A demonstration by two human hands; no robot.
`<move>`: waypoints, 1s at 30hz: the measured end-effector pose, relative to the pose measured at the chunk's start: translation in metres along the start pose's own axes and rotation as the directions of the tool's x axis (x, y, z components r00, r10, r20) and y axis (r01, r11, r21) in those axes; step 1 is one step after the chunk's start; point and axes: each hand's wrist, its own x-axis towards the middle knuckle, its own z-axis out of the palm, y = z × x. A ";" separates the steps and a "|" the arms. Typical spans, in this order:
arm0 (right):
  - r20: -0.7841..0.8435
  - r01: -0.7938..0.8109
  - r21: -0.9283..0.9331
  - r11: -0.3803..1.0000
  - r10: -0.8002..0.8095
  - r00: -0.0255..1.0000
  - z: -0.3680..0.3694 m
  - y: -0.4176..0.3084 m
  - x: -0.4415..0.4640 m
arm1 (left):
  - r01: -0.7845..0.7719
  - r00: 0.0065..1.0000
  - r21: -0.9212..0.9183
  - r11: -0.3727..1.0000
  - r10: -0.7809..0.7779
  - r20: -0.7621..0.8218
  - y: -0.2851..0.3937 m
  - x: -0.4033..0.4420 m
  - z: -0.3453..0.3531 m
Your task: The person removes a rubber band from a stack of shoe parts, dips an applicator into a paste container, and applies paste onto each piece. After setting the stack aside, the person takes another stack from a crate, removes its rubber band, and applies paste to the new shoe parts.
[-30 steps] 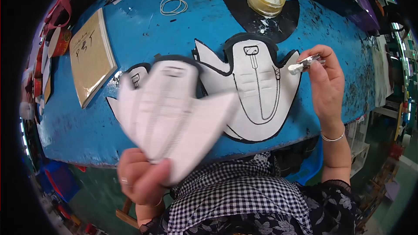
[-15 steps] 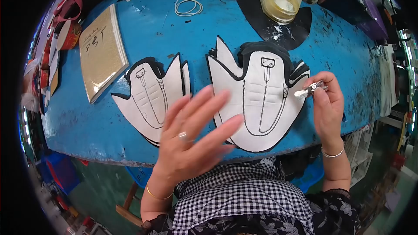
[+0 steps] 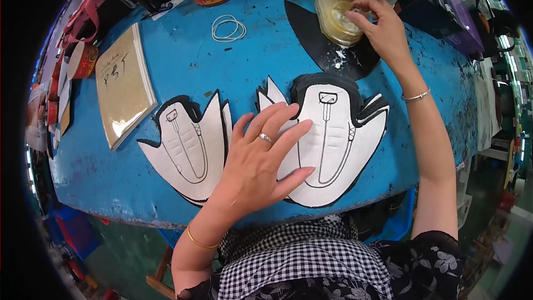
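A big pile of white, wing-shaped flat pieces with black edges and black lines (image 3: 344,153) is lying on a blue, stained table (image 3: 183,66), close to the person. The left hand (image 3: 258,155) is spreading its fingers wide over the left side of the big pile, palm down, and is holding nothing that I can see. I cannot tell if its fingertips are pressing on the top piece. That hand is wearing a shiny silver ring (image 3: 266,138).

Past the far side of the big pile, the right hand (image 3: 383,25) is keeping its thumb and fingers close together at the top of a round, yellowish, see-through jar (image 3: 340,38). I cannot tell what they are holding. The jar is sitting on a black, pointed, flat sheet (image 3: 302,30), and white dabs (image 3: 340,55) are showing there too.

Left of the big pile, a smaller pile of the same kind of white pieces (image 3: 186,150) is lying. Farther left, a tan notebook with black writing (image 3: 123,86) is resting.
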 end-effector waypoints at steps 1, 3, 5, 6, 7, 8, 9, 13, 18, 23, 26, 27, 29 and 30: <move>0.030 0.002 -0.049 0.999 -0.001 1.000 0.000 -0.001 0.001 | -0.001 1.000 0.010 1.000 0.001 -0.005 0.000 -0.001 0.001; 0.075 -0.049 -0.020 0.999 0.051 0.996 -0.006 -0.005 0.004 | -0.002 1.000 0.030 1.000 0.003 -0.018 0.001 -0.003 0.001; 0.117 -0.164 0.132 0.978 0.149 0.982 -0.020 -0.010 0.007 | -0.062 0.994 0.100 0.993 0.070 -0.080 0.004 -0.007 -0.004; 0.109 -0.146 0.140 0.979 0.131 0.985 -0.024 -0.015 0.007 | -0.090 0.989 0.135 0.987 0.105 -0.108 0.006 -0.010 -0.005; 0.101 -0.132 0.146 0.980 0.118 0.988 -0.029 -0.021 0.005 | -0.158 0.982 0.069 0.985 0.164 -0.091 0.009 -0.015 -0.004; 0.092 -0.117 0.154 0.981 0.103 0.990 -0.032 -0.024 0.002 | -0.223 0.972 0.003 0.975 0.223 -0.079 0.012 -0.021 -0.002; 0.075 -0.002 0.081 0.997 -0.004 0.997 -0.031 -0.021 0.000 | -0.286 0.957 -0.059 0.956 0.281 -0.074 0.015 -0.026 -0.001; 0.104 -0.064 0.090 0.994 0.054 0.993 -0.035 -0.028 -0.013 | -0.316 0.947 -0.012 0.949 0.316 0.055 0.035 -0.040 0.014; 0.252 -0.331 0.592 0.735 0.221 0.942 -0.053 -0.066 -0.051 | -0.303 0.951 0.013 0.953 0.303 -0.053 0.032 -0.048 0.023; 0.452 -0.204 0.451 0.869 -0.026 0.891 -0.077 -0.121 -0.101 | -0.304 0.949 0.034 0.952 0.306 -0.080 0.033 -0.045 0.022; 0.410 -0.048 0.393 0.918 -0.129 0.903 -0.070 -0.130 -0.112 | -0.307 0.948 0.044 0.951 0.310 -0.073 0.034 -0.043 0.020; 0.380 -0.004 0.365 0.931 -0.145 0.914 -0.066 -0.129 -0.113 | -0.302 0.950 0.037 0.952 0.304 -0.072 0.035 -0.042 0.020; 0.269 0.083 0.304 0.949 -0.169 0.948 -0.058 -0.125 -0.109 | -0.294 0.953 0.033 0.955 0.295 -0.066 0.036 -0.043 0.019; 0.254 0.065 0.282 0.957 -0.140 0.957 -0.055 -0.122 -0.106 | -0.292 0.954 0.035 0.956 0.293 -0.061 0.037 -0.042 0.018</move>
